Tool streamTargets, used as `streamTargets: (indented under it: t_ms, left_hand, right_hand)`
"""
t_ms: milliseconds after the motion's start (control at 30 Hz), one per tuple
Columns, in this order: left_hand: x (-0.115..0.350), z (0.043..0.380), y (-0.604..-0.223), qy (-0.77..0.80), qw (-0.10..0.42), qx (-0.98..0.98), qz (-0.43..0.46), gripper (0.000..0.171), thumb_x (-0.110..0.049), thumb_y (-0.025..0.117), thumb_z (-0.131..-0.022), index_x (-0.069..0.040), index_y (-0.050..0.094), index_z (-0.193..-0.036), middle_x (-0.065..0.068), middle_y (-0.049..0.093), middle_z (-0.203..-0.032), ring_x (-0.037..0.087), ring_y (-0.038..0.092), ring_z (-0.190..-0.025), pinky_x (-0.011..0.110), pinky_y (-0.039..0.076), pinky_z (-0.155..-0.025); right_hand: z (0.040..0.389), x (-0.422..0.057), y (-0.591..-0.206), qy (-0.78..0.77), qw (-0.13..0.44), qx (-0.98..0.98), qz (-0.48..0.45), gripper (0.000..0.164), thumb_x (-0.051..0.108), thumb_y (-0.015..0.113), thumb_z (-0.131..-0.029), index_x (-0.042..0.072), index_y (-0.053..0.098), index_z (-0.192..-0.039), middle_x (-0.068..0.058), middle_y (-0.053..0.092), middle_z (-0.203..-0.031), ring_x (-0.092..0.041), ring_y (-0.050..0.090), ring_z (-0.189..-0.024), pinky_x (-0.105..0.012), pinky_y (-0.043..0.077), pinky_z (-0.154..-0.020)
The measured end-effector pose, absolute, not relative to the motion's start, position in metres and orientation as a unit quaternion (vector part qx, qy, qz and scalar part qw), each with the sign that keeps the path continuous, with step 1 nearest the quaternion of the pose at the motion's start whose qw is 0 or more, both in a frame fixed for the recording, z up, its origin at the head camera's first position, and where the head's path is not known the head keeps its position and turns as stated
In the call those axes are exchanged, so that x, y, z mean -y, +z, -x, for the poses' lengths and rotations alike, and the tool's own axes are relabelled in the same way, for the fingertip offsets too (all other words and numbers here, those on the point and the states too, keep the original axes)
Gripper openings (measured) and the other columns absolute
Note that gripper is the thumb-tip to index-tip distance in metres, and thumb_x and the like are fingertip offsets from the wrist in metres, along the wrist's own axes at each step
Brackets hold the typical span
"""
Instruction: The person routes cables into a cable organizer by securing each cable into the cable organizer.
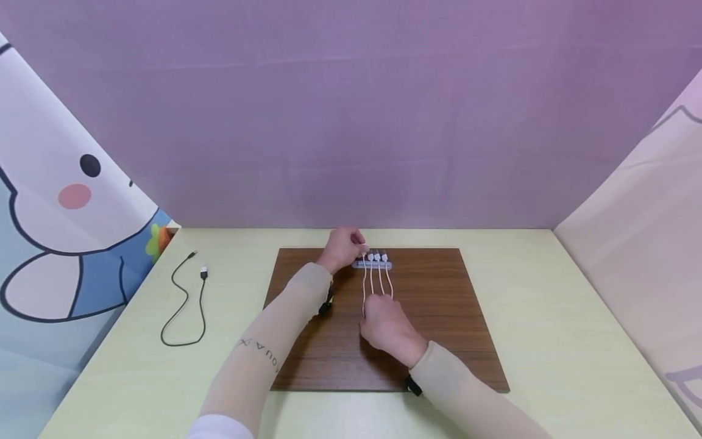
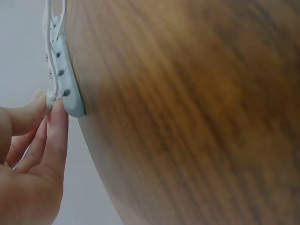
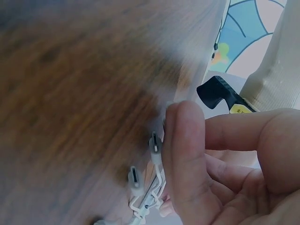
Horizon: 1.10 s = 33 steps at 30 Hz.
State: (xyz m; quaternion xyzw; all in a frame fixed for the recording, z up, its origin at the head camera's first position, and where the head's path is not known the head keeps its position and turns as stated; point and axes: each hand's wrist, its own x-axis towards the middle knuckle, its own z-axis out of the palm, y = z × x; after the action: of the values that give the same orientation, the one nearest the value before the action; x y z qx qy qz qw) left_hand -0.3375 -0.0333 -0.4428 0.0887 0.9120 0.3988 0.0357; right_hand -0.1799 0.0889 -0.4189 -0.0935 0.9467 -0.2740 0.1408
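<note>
My left hand (image 1: 342, 248) is at the far edge of a brown wood-grain board (image 1: 433, 323), pinching a white cable's end (image 2: 50, 101) between thumb and fingertips. Right beside those fingertips is a pale blue cable holder (image 2: 70, 91) with slots. Several white cables run from it toward me, their white plugs (image 1: 384, 258) in a row at its far side. Lower on the board, my right hand (image 1: 388, 324) pinches the leftmost white cable near its lower end; its fingers hide that end. Small plugs with oval tips (image 3: 155, 143) lie beside these fingers in the right wrist view.
A black USB cable (image 1: 204, 274) lies loosely curved on the pale table (image 1: 230, 286), left of the board. A purple backdrop (image 1: 351, 122) rises behind the table, with printed cloth panels (image 1: 44, 274) at both sides. Dark wrist straps (image 3: 218, 91) sit over the sleeves.
</note>
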Motion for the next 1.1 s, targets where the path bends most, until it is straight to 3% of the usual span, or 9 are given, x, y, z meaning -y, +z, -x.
streamTargets:
  t_ms: [400, 767, 1100]
  left_hand:
    - [0.0303, 0.3387, -0.443, 0.374, 0.053, -0.921, -0.095, 0.009, -0.011, 0.076, -0.092, -0.006, 0.069, -0.095, 0.006, 0.067, -0.091, 0.02, 0.063, -0.082, 0.03, 0.054, -0.073]
    - [0.028, 0.3402, -0.4439, 0.327, 0.044, -0.936, -0.123, 0.01, -0.012, 0.076, -0.092, -0.003, 0.071, -0.094, 0.008, 0.069, -0.091, 0.021, 0.063, -0.085, 0.032, 0.053, -0.077]
    - [0.0309, 0.3363, -0.4412, 0.288, 0.065, -0.949, -0.109, 0.011, -0.014, 0.065, -0.1, -0.005, 0.073, -0.101, 0.007, 0.069, -0.097, 0.021, 0.062, -0.088, 0.034, 0.053, -0.081]
  right_hand:
    - [0.1792, -0.0888, -0.4187, -0.269, 0.152, -0.946, 0.096, 0.021, 0.0, 0.062, -0.092, 0.006, 0.058, -0.072, -0.008, 0.056, -0.066, -0.018, 0.057, -0.051, -0.031, 0.048, -0.046]
    - [0.1811, -0.0916, -0.4207, -0.258, 0.142, -0.947, 0.126, 0.027, 0.001, 0.064, -0.089, 0.009, 0.058, -0.064, -0.004, 0.056, -0.061, -0.017, 0.056, -0.051, -0.031, 0.048, -0.048]
    - [0.1848, -0.0968, -0.4213, -0.288, 0.164, -0.934, 0.132, 0.025, 0.01, 0.07, -0.092, 0.01, 0.063, -0.069, -0.002, 0.056, -0.059, -0.013, 0.054, -0.049, -0.028, 0.046, -0.047]
